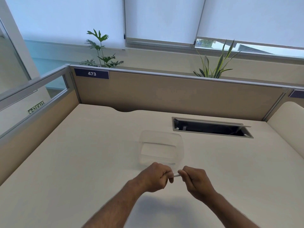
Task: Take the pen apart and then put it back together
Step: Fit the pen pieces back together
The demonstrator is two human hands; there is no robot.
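A white pen (176, 175) is held level above the desk, and only a short piece of it shows between my two fists. My left hand (156, 176) is closed around its left end. My right hand (195, 181) is closed around its right end. Both hands hover just in front of a clear plastic container (180, 145). Most of the pen is hidden inside my fingers, so I cannot tell whether its parts are joined or apart.
The cream desk (82, 153) is fenced by beige partition panels (164, 96) at the back and left. An open cable slot (212, 129) is sunk into the desk at the back right. A cream side panel (289, 125) rises at the right.
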